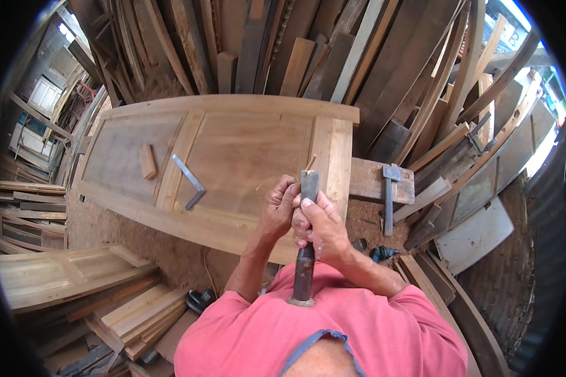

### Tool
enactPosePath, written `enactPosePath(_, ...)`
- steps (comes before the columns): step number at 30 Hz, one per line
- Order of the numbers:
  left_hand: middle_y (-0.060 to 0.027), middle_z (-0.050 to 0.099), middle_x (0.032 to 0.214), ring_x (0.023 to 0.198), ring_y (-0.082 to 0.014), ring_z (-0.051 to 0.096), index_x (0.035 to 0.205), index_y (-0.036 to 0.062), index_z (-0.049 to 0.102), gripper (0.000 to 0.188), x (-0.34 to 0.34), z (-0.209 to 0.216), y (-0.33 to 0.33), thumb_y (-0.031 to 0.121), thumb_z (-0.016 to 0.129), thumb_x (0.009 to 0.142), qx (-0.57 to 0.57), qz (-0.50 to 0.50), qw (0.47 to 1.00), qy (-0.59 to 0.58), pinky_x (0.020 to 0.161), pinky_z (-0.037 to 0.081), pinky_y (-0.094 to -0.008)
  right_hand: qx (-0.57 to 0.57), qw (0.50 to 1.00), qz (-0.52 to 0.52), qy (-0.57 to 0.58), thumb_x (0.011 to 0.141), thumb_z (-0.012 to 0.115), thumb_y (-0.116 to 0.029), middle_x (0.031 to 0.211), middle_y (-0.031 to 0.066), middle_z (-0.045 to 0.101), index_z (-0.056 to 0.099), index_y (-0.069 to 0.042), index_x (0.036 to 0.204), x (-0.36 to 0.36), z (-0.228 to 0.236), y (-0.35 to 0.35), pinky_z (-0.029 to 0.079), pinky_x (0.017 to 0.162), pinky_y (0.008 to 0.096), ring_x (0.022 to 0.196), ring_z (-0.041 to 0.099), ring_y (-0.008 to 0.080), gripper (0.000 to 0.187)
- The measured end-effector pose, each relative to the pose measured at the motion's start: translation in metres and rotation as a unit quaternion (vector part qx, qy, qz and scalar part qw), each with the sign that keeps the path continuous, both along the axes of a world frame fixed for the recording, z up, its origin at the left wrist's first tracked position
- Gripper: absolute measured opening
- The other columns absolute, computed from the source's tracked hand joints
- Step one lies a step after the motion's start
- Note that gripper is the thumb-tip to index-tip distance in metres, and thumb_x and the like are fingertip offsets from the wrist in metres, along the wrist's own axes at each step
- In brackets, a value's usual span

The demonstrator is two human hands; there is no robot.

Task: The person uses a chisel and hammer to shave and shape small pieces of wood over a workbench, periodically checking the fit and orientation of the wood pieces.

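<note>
A wide chisel (309,183) points away from me, the end of its dark handle resting against my chest. My right hand (321,223) is wrapped round it where the blade meets the handle. Close on the blade's left side, my left hand (279,206) is closed, its fingertips curled in; what they hold, if anything, is hidden. A thin sliver of wood (312,162) shows just past the blade's edge. Under both hands lies a panelled wooden door (251,166). On it rest a metal try square (188,182) and a small wood block (148,161).
At the right a hammer (388,195) lies across a thick board (365,179). Many planks (339,69) lean upright behind the door. Another panelled door (69,274) and stacked boards (141,317) are at the lower left. A pale panel (475,235) leans at the far right.
</note>
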State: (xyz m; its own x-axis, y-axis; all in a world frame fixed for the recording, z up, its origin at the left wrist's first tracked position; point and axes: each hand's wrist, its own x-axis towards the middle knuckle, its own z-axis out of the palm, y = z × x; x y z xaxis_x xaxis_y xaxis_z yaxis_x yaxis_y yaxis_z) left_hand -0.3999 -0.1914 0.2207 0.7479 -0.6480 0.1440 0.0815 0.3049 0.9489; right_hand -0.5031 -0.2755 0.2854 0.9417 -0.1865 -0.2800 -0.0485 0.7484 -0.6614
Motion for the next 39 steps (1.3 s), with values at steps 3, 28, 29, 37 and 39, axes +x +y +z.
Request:
enactPosePath(3,0.0078,0.049,0.076,0.069,-0.0024,0.042,0.091,0.0078,0.056,0.017,-0.027,-0.001,0.026,0.017,0.050,0.104,0.049,-0.022,0.994,-0.093,0.061,0.039,-0.0201,-0.074,0.995,-0.063,-0.001,0.103,0.046,-0.021,0.067,-0.0005,0.044,0.049,-0.008,0.106,-0.018,0.026,-0.011,0.041,0.044,0.0255,0.048,0.040,0.0072,0.014)
enactPosePath(28,0.0034,0.053,0.072,0.067,-0.0046,0.046,0.091,0.0043,0.056,0.013,-0.042,-0.036,0.076,0.013,0.054,0.100,0.149,-0.005,0.981,-0.122,0.057,0.039,-0.0224,-0.199,0.969,-0.137,-0.058,0.101,0.044,-0.017,0.061,-0.0009,0.044,0.047,-0.004,0.103,-0.056,0.047,-0.042,0.038,0.040,0.0228,0.045,0.041,0.0067,0.014)
enactPosePath(29,0.0031,0.052,0.072,0.066,-0.0040,0.046,0.091,0.0050,0.056,0.013,-0.051,-0.054,0.089,0.014,0.055,0.100,0.158,0.018,0.987,0.022,0.056,0.038,-0.0217,-0.217,0.967,-0.126,-0.041,0.101,0.044,-0.017,0.061,-0.0011,0.044,0.047,-0.003,0.103,-0.045,0.037,-0.048,0.037,0.040,0.0231,0.045,0.040,0.0064,0.014)
enactPosePath(37,0.0038,0.046,0.067,0.062,-0.0039,0.043,0.098,0.0068,0.056,0.015,-0.021,0.000,0.020,0.021,0.052,0.103,0.114,-0.012,0.988,-0.098,0.057,0.038,-0.0213,-0.390,0.920,-0.031,0.011,0.095,0.063,-0.019,0.070,-0.0051,0.052,0.058,-0.007,0.087,0.004,-0.002,-0.058,0.039,0.055,0.0225,0.062,0.045,0.0033,0.015)
enactPosePath(39,0.0028,0.046,0.067,0.061,-0.0045,0.043,0.100,0.0070,0.056,0.019,-0.018,0.001,0.021,0.024,0.050,0.104,0.095,-0.050,0.992,-0.063,0.057,0.038,-0.0222,-0.393,0.920,-0.014,-0.012,0.096,0.063,-0.023,0.070,-0.0054,0.051,0.058,-0.007,0.089,0.004,-0.003,-0.067,0.039,0.053,0.0232,0.060,0.045,0.0037,0.018)
